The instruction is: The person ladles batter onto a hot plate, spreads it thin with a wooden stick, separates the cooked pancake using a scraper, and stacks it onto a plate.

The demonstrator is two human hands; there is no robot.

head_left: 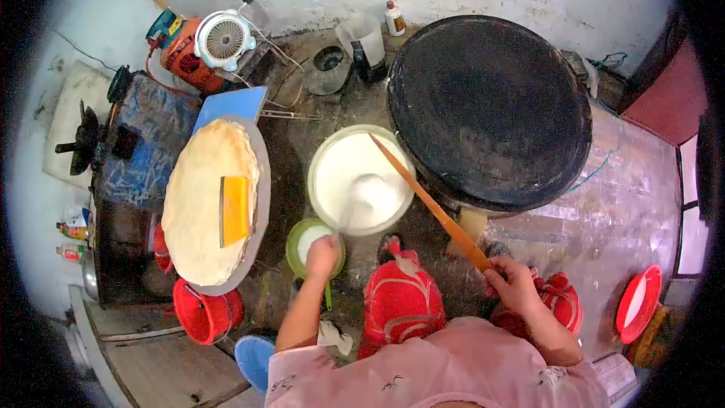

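My left hand [322, 255] is closed round the handle of a ladle [371, 192], whose bowl dips into white batter and is smeared by motion. The batter fills a wide pale tub [312, 181] on the floor before me. In my right hand [512, 282] is the end of a long flat wooden spatula [438, 211]; its pointed tip reaches over the tub. Just below my left hand stands a green long-handled bowl [293, 245] with white liquid in it. A large round black griddle [491, 113] lies to the right of the tub.
A stack of flat pancakes [200, 211] rests on a round board at left, with a yellow scraper [236, 210] on top. Behind are a blower [226, 39], an orange cylinder [185, 64] and a plastic jug [362, 34]. Red buckets [200, 317] stand lower left, a red basin [628, 325] at right.
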